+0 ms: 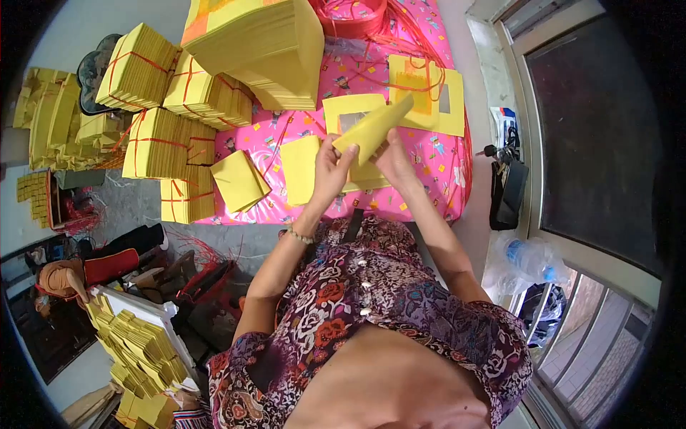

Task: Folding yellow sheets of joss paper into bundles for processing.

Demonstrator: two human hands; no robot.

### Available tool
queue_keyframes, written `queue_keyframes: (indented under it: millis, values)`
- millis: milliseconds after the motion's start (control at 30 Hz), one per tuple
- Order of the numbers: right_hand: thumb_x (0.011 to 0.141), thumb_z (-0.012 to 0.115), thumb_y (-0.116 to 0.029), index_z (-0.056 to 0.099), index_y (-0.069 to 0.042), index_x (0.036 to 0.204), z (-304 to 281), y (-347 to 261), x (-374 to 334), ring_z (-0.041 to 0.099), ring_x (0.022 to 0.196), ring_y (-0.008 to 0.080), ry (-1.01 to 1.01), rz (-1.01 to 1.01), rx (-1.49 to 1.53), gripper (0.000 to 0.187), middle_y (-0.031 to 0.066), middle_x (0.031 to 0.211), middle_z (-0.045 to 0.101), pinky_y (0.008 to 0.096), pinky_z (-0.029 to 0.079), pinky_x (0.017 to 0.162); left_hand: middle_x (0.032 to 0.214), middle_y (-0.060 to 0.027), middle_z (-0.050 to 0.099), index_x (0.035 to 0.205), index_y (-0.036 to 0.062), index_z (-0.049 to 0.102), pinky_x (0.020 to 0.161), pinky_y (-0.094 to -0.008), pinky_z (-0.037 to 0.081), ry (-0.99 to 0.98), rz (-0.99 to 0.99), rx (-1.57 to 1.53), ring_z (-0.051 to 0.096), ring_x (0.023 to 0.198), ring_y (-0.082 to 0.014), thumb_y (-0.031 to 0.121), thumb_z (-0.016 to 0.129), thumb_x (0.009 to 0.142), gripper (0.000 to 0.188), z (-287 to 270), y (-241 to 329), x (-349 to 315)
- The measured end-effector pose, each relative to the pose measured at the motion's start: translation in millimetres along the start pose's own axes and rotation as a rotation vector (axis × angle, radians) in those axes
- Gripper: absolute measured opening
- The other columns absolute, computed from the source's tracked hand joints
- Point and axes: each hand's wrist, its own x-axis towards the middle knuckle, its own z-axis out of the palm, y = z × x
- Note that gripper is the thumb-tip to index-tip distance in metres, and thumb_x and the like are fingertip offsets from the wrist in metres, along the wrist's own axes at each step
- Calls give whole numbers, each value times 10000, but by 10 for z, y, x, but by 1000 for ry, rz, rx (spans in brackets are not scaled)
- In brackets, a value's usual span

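Observation:
A folded yellow paper sheet (375, 130) is held up, tilted, over the pink patterned table cover. My left hand (333, 168) pinches its lower left edge, thumb in front. My right hand (392, 159) grips its right side, with some fingers hidden behind the paper. Under and just beyond my hands lies yellow paper with a silver-grey patch (354, 106). A flat yellow pile (299, 169) sits to the left of my left hand. Farther right rest a yellow sheet with an orange patch (414, 91) and another with a grey patch (455, 121).
Bundles of yellow paper tied with red string (153, 146) stack up at the left, next to a tall yellow paper block (268, 53). Red plastic string (357, 25) lies coiled at the far edge. A loose folded pile (239, 180) sits near the table's front left. Keys (491, 151) lie on the right ledge.

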Motion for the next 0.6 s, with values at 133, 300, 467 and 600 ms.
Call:
queue_keyframes:
  millis: [133, 300, 467, 600]
  values:
    - [824, 699, -367, 363, -108, 1319, 49, -5, -26, 471, 1167, 185, -23, 5, 112, 652, 45, 1260, 447, 383, 431, 963, 838, -31, 652, 1042, 35, 516, 598, -172, 448, 67, -231, -171, 576, 705, -27, 111, 606, 902, 183, 32, 111, -183]
    - [830, 696, -259, 412, -29, 1270, 177, -65, -128, 532, 1078, 166, 105, -103, -218, 573, 79, 1168, 524, 326, 465, 900, 702, -4, 612, 1016, 15, 561, 534, -217, 437, 56, -169, 388, 530, 575, -64, 158, 689, 830, 267, -145, 276, -247]
    - [809, 703, -205, 493, -5, 1191, 359, -184, -295, 606, 930, 169, 59, -144, -480, 479, 88, 1049, 608, 301, 501, 813, 1122, -116, 516, 1240, 21, 455, 829, -302, 449, 134, 224, 857, 512, 1011, -181, 158, 681, 826, 491, -196, 606, -113]
    - [837, 673, -174, 518, 12, 1170, 512, -189, -363, 613, 920, 142, 14, -200, -528, 412, 82, 1052, 623, 288, 505, 795, 1233, -126, 505, 1359, -5, 308, 922, -304, 425, -74, -132, 86, 494, 1125, -179, 96, 576, 906, 536, -158, 514, -15]
